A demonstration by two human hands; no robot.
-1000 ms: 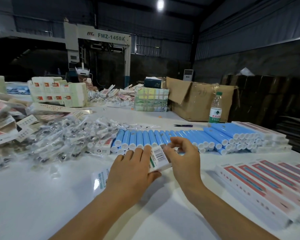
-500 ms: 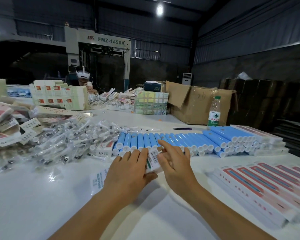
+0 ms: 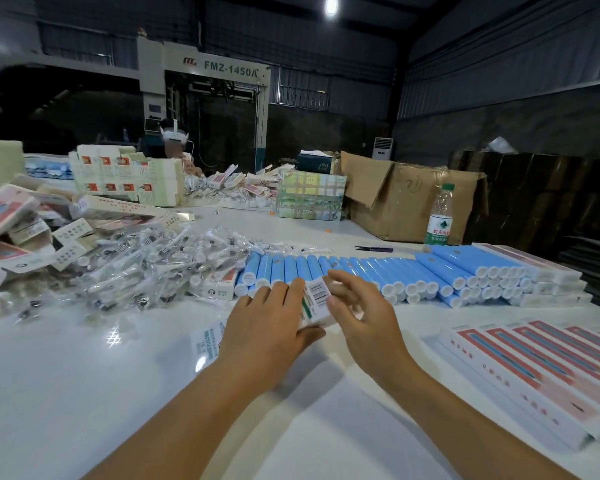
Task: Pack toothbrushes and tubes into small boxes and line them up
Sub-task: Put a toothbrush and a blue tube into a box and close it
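Note:
My left hand [image 3: 269, 327] lies over a long white box [image 3: 315, 296] with a barcode, gripping it against the white table [image 3: 66, 393]; its printed near end [image 3: 207, 342] shows left of my wrist. My right hand [image 3: 362, 315] touches the box's far end with its fingertips, fingers spread. Behind my hands runs a row of blue tubes [image 3: 388, 268] with white caps. A heap of toothbrushes in clear wrappers [image 3: 146, 268] lies to the left. Closed pink-and-white boxes [image 3: 541, 368] stand in a row at the right.
Loose flat and folded boxes [image 3: 11, 230] are piled at far left. A water bottle [image 3: 440, 216], a brown carton [image 3: 406, 202], a colourful box [image 3: 310, 195] and small scissors [image 3: 374, 249] sit at the back. Another person [image 3: 174, 140] works across the table.
My hands have tipped the box's barcode end upward and drawn closer together. My right fingers have shifted from the box's top to its far end.

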